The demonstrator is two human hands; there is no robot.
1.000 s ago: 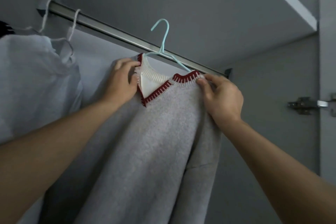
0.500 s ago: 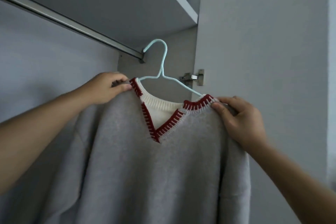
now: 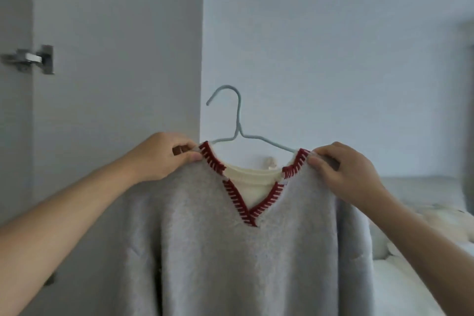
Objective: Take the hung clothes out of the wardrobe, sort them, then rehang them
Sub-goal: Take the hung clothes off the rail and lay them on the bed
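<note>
A grey V-neck sweater (image 3: 230,259) with red-and-white stitched collar and a cream inner layer hangs on a light blue wire hanger (image 3: 237,123). I hold it up in front of me, clear of the wardrobe. My left hand (image 3: 164,156) pinches the sweater's left shoulder beside the collar. At the right shoulder, my right hand (image 3: 343,172) pinches the fabric the same way. The hanger's hook stands free in the air, touching nothing. The sweater's lower part runs out of the frame.
The open wardrobe door (image 3: 115,59) with a metal hinge (image 3: 33,59) stands at the left. A pale wall (image 3: 333,46) is behind the sweater. A bed (image 3: 423,213) with white bedding and a soft white object lies at the lower right.
The sweater on its hanger came away from the wardrobe rail and swung to the right, out past the door. Both hands kept their grip on the shoulders. The rail and shelf left the view.
</note>
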